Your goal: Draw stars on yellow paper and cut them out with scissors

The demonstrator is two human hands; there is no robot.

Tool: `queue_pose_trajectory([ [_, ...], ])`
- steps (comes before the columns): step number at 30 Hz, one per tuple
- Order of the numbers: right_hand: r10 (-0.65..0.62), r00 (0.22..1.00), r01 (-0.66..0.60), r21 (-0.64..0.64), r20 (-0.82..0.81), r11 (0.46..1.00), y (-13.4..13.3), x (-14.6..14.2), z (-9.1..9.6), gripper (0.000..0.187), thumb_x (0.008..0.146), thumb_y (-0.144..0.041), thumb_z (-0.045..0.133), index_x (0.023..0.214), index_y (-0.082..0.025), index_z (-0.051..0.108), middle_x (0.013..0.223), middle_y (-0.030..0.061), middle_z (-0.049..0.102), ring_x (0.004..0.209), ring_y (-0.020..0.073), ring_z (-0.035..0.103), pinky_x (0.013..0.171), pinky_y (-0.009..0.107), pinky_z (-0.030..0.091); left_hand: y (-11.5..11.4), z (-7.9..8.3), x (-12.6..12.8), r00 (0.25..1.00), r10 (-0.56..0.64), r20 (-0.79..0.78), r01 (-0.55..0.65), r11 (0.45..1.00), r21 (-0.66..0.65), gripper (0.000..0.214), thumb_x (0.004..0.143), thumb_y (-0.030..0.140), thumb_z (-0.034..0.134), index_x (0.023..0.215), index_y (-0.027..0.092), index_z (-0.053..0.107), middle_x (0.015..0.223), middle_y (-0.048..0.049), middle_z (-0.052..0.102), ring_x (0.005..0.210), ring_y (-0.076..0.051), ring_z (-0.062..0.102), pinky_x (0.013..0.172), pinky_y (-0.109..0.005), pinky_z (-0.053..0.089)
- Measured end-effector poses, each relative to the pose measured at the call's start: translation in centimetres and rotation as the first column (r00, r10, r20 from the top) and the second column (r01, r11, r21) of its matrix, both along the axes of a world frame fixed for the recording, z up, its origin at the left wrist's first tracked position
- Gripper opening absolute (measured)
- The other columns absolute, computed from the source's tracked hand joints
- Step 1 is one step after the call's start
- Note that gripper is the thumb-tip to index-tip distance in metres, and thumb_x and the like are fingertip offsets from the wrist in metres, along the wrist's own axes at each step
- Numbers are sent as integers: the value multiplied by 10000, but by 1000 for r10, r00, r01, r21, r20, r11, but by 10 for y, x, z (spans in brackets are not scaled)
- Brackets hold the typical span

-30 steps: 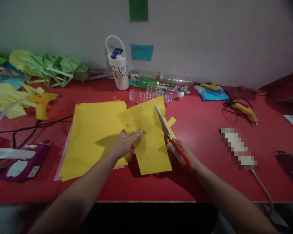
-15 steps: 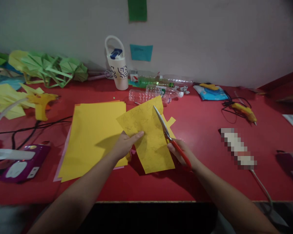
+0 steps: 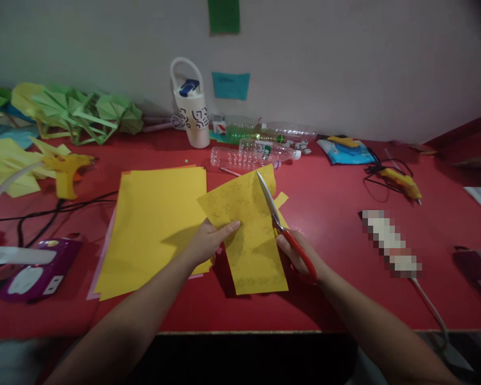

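My left hand [image 3: 208,240] pinches the left edge of a yellow paper sheet [image 3: 246,230] with stars drawn on it, lifted a little off the red table [image 3: 328,203]. In my right hand [image 3: 294,254] are red-handled scissors [image 3: 282,227]. Their blades point away from me and lie along the right side of the sheet. A stack of plain yellow sheets [image 3: 156,224] lies flat just left of my left hand. A small yellow offcut [image 3: 280,200] sits beside the blades.
Clear plastic bottles [image 3: 252,152] and a white bottle in a carrier [image 3: 192,115] stand behind the paper. Yellow glue guns lie at the left [image 3: 66,168] and right [image 3: 401,182]. Green and yellow folded paper [image 3: 80,109] fills the back left. A purple box [image 3: 40,267] sits front left.
The starred sheet has turned and dropped slightly toward me between my hands. The scissors moved a little to the right and nearer along its right side.
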State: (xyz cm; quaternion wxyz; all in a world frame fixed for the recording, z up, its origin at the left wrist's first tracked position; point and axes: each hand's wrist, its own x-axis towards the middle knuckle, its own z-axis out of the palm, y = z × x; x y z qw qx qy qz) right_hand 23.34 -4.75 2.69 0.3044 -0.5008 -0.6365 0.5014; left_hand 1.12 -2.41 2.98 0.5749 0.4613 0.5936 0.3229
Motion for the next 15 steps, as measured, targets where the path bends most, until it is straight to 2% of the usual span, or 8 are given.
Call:
queue_pose_trajectory([
  [3, -16, 1000, 16, -14, 0, 1000, -1, -1, 1, 569, 868, -758, 451, 636, -249, 344, 531, -46, 359, 499, 118, 348, 449, 254, 252, 0, 1, 0, 998, 16, 54, -12, 998, -63, 572, 581, 634, 776, 904, 163, 777, 1026, -149, 789, 938, -328, 724, 699, -388, 606],
  [9, -34, 999, 34, -8, 10, 999, 0, -2, 5, 579, 854, -769, 462, 632, -245, 349, 520, -53, 341, 478, 109, 321, 438, 250, 243, 0, 0, -2, 995, 46, 89, -41, 997, -63, 440, 626, 570, 811, 805, 172, 755, 964, -150, 791, 1044, -337, 711, 799, -389, 612],
  [11, -33, 999, 33, 0, 5, 999, 0, -2, 7, 592, 845, -785, 460, 631, -243, 355, 521, -52, 340, 480, 108, 315, 438, 251, 238, 0, 1, -2, 994, 40, 103, -33, 997, -63, 457, 621, 578, 815, 813, 169, 751, 980, -151, 791, 1060, -335, 711, 832, -392, 611],
  [15, -30, 999, 30, -10, -13, 1000, 0, -2, 6, 606, 831, -809, 459, 635, -243, 369, 534, -51, 339, 484, 107, 304, 438, 254, 233, 0, 4, -1, 984, 24, 174, -15, 998, -57, 616, 527, 651, 837, 898, 165, 762, 1115, -147, 775, 1092, -334, 707, 947, -418, 583],
])
